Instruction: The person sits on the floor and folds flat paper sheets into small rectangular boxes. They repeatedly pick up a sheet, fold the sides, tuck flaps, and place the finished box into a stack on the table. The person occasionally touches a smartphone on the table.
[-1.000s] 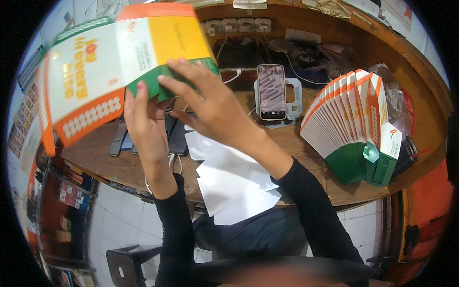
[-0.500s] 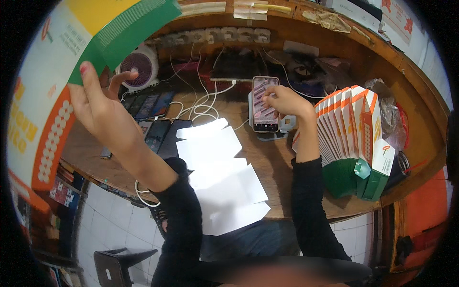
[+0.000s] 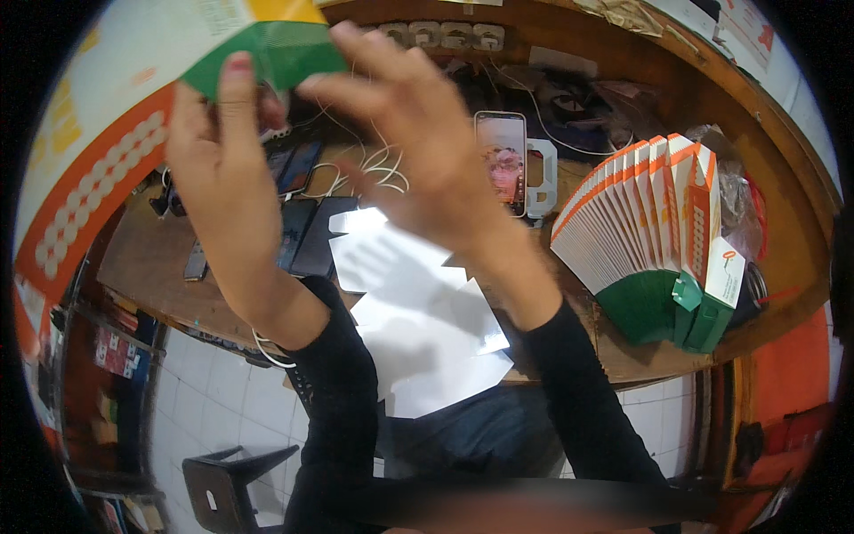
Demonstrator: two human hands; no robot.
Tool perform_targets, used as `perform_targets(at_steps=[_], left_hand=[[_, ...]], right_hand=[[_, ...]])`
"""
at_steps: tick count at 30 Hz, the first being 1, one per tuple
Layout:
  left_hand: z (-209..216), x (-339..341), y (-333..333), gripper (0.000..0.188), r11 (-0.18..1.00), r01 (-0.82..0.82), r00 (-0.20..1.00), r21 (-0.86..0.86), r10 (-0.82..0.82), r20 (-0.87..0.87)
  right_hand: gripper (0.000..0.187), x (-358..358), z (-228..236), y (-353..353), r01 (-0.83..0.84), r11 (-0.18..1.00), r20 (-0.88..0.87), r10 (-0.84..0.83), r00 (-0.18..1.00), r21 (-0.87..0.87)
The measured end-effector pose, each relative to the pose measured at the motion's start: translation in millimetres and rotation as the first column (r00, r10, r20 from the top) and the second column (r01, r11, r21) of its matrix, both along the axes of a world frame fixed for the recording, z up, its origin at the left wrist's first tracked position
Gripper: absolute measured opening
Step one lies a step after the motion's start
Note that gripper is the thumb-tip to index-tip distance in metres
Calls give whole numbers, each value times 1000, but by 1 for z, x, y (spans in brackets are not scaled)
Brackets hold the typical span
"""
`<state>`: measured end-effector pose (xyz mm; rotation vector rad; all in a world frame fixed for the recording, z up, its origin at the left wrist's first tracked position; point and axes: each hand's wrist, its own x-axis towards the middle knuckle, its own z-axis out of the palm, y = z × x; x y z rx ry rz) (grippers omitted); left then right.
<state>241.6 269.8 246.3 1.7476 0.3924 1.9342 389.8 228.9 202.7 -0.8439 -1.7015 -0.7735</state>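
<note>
My left hand (image 3: 227,187) grips the edge of a large printed cardboard box (image 3: 107,169) in white, orange, green and yellow, held up at the upper left. Its thumb lies on the green part. My right hand (image 3: 418,142) is raised beside the box's green end, its fingers spread and blurred by motion; whether they touch the cardboard I cannot tell. Below my hands, a flat white cardboard blank (image 3: 436,347) with cut flaps lies over the table's front edge and my lap. Behind it a phone (image 3: 503,165) stands upright with a lit screen.
A fanned stack of folded orange, white and green cartons (image 3: 658,240) stands at the right. Several dark phones (image 3: 325,236) and white cables (image 3: 387,169) lie on the wooden table. A row of sockets (image 3: 454,36) is at the back; a dark stool (image 3: 227,485) stands on the floor.
My right hand has left the phone and swung left and up to the box. The phone's screen picture has changed. My left hand and the box have shifted slightly right.
</note>
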Motion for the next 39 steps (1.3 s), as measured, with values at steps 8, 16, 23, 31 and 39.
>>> perform_targets(at_steps=[8, 16, 23, 31, 39], left_hand=[[5, 5, 2, 33, 980, 174, 969, -94, -188, -160], [4, 27, 23, 19, 810, 585, 748, 25, -552, 369], [9, 15, 28, 21, 989, 98, 868, 114, -141, 477], [9, 16, 22, 21, 991, 57, 874, 121, -108, 475], [6, 33, 15, 29, 989, 3, 982, 145, -31, 188]], right_hand=[[39, -3, -4, 12, -71, 954, -70, 95, 993, 291], [32, 44, 7, -7, -288, 931, -243, 232, 942, -225], [27, 159, -21, -4, 194, 221, 73, -460, 885, -956], [51, 161, -38, 14, 571, 592, -15, -701, 713, -569], [43, 30, 0, 9, -107, 977, -131, 133, 982, 184]])
